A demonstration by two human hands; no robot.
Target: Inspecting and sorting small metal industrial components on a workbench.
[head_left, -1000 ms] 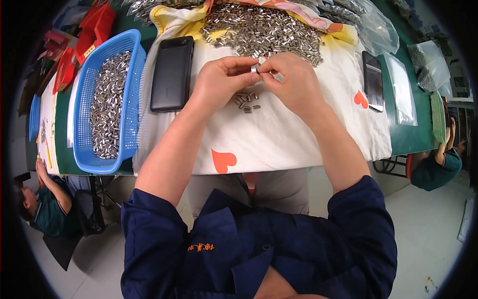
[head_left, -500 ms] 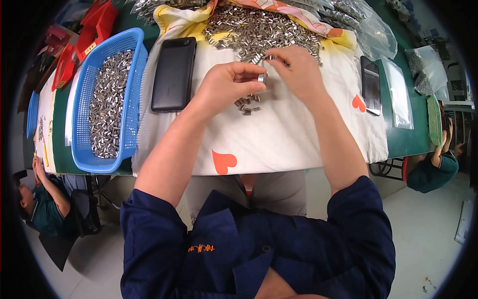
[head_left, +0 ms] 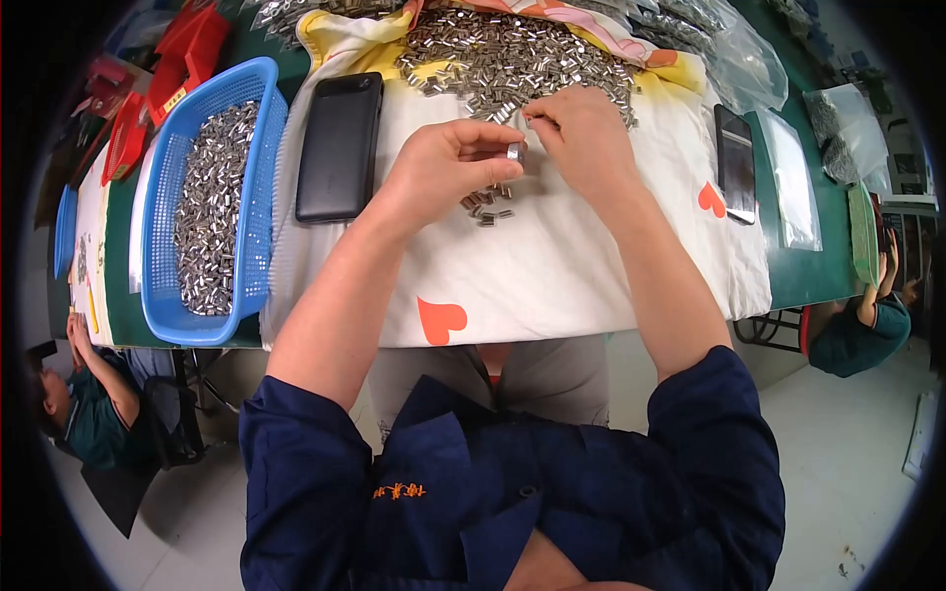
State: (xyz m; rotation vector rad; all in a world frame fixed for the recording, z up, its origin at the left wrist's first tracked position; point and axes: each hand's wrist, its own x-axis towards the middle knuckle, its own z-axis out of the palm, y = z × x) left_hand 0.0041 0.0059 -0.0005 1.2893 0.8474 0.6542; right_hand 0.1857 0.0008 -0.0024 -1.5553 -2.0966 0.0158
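My left hand (head_left: 443, 169) is closed, with a small silvery metal cylinder (head_left: 515, 153) between thumb and fingertips. Close on its right, my right hand (head_left: 591, 140) pinches thumb and forefinger together; whatever sits at their tips is too small to make out. Beyond both hands spreads a large heap of short metal cylinders (head_left: 522, 59) on a patterned cloth. Under my left fingers lie several loose cylinders (head_left: 486, 215) on the white cloth (head_left: 552, 286), partly hidden by the hand.
To the left stands a blue plastic basket (head_left: 258, 197) of metal cylinders, with a black rectangular device (head_left: 340, 148) beside it. A phone (head_left: 734, 163) and clear plastic bags (head_left: 791, 187) lie at the right. Red bins (head_left: 187, 54) sit far left. Other people (head_left: 94, 404) sit at both sides.
My right fingertips have drawn together beside the heap, and the hand has turned slightly. My left hand keeps its cylinder with hardly any movement.
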